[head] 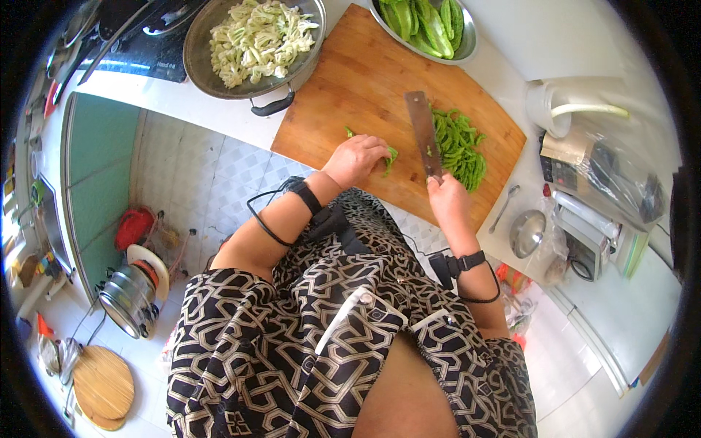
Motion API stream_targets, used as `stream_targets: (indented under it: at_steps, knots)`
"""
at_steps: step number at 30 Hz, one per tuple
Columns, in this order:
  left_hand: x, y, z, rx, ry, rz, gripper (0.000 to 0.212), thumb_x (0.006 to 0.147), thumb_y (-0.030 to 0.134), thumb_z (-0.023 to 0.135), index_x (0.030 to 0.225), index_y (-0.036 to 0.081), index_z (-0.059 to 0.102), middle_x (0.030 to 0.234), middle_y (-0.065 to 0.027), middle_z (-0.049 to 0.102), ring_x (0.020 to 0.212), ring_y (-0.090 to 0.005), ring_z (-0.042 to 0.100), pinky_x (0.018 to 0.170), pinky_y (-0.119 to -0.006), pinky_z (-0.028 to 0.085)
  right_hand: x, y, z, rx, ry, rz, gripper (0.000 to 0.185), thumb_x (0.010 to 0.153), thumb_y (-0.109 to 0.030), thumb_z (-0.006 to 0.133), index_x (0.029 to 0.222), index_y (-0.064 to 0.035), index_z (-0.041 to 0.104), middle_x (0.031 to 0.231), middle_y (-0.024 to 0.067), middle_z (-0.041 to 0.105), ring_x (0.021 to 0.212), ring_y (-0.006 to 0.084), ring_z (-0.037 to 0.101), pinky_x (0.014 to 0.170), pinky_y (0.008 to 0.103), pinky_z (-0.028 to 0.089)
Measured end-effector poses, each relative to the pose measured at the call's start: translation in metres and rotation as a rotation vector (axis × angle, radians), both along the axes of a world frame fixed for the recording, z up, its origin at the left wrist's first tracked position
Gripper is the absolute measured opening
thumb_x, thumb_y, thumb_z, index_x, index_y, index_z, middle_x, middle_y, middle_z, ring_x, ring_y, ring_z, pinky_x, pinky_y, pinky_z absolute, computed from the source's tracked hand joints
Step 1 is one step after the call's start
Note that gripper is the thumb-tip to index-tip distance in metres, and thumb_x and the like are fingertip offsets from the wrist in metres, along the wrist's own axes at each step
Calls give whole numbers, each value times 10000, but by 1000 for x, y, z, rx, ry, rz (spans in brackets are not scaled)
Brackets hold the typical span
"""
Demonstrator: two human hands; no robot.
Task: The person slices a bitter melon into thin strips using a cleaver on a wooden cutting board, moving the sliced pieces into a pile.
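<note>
My right hand [450, 200] grips the handle end of a Chinese cleaver [421, 128], whose dark, rectangular blade points away from me over the wooden cutting board [350, 71]. Against the blade's right side lies a heap of thin green vegetable strips [461, 148], and a few green bits cling to the metal. My left hand [358, 157] rests near the board's front edge, fingers curled over a few green vegetable pieces [391, 159] that stick out on both sides. At the board's far edge, a steel bowl [472, 41] holds halved green vegetables [424, 24] resembling bitter melon.
A two-handled steel pan [191, 71] of cut cauliflower [260, 41] stands left of the board, near a black cooktop [159, 60]. To the right are a spoon [504, 209], a steel ladle or bowl [527, 234] and a plastic-covered appliance [597, 164]. Steel pots [128, 295] sit on the floor.
</note>
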State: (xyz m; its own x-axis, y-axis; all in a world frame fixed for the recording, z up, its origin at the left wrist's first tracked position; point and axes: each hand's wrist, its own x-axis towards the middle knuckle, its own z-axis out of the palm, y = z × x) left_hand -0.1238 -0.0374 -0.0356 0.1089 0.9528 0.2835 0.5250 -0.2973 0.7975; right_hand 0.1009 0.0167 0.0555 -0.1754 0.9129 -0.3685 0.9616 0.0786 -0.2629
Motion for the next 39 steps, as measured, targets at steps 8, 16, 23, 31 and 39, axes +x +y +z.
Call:
stream_targets:
  at_steps: [8, 16, 23, 31, 39]
  knots:
    - [5, 2, 2, 27, 26, 2, 246, 727, 9, 645, 958, 95, 660, 991, -86, 632, 908, -302, 600, 803, -400, 491, -12, -20, 3, -38, 88, 115, 225, 874, -279, 593, 869, -58, 638, 681, 194, 639, 663, 392, 641, 606, 490, 500]
    - [11, 6, -2, 23, 31, 27, 307, 661, -6, 603, 949, 86, 655, 975, -100, 628, 910, -321, 599, 828, -415, 497, -19, -23, -2, -51, -15, 240, 204, 891, -231, 560, 898, -35, 618, 672, 207, 634, 651, 410, 629, 593, 522, 479]
    - [11, 6, -4, -28, 11, 6, 261, 715, 9, 616, 964, 78, 656, 962, -108, 631, 912, -323, 606, 830, -412, 503, -26, -12, -18, -39, 78, 153, 236, 896, -227, 558, 850, -1, 608, 692, 232, 633, 682, 430, 628, 625, 523, 489]
    - [11, 5, -3, -46, 53, 21, 252, 723, -6, 610, 958, 74, 652, 986, -113, 633, 930, -328, 608, 829, -412, 504, -25, -21, 2, -57, 83, 215, 238, 894, -234, 563, 892, 1, 596, 679, 218, 631, 651, 429, 623, 600, 513, 494]
    - [12, 8, 2, -35, 9, 40, 234, 729, -26, 600, 937, 71, 646, 981, -109, 624, 936, -330, 602, 810, -408, 509, -33, -15, -34, 82, 123, 210, 210, 895, -226, 553, 866, -25, 605, 657, 207, 629, 630, 410, 629, 586, 500, 495]
